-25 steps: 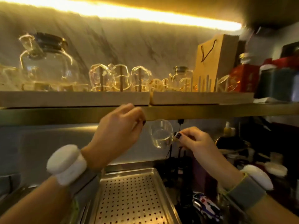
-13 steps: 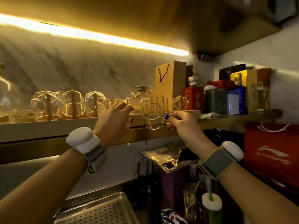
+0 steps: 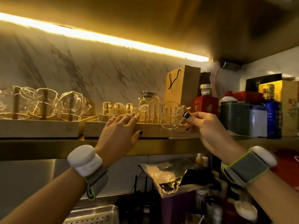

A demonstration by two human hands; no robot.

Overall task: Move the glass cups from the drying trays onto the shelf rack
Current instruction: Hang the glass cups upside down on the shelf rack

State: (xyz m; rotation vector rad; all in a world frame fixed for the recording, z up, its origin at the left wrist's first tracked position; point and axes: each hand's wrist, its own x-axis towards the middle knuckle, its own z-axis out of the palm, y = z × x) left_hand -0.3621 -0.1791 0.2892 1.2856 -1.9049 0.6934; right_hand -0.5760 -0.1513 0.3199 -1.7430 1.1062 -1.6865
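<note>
Both hands have risen from below the shelf edge to the level of the wooden rack since a second ago, and the cup has come up with them. The right hand [image 3: 204,125] pinches the handle of a small clear glass cup [image 3: 170,115] between thumb and fingertips, the other fingers curled under; the cup hangs upright, mouth up, just in front of the pale wooden peg rack [image 3: 150,127] at its right end. The left hand [image 3: 120,131] is open and carries nothing, its fingers spread flat over the front lip of that same rack, apparently steadying it.

Thin-walled glass like this is likely light, rigid, smooth and easily chipped, so a knock against a peg or a neighbouring cup is the thing to avoid. The handle seems the safest hold, since the bare wall would probably be slick and the rim is the weakest part. To sit as the others do it would need turning mouth down over a free peg.

On the rack, a few small cups [image 3: 119,109] already rest on pegs to the left, and a lidded clear glass jar [image 3: 148,98] stands behind them; all look empty. A second wooden rack [image 3: 40,128] further left holds larger upturned glass vessels [image 3: 69,105]. Both racks sit on a brass-coloured metal shelf [image 3: 48,148]. Right of the cup stand a brown paper bag [image 3: 181,86], a red box [image 3: 205,105] and tins. Below, the corner of a perforated steel drying tray [image 3: 97,215] shows bare.
</note>
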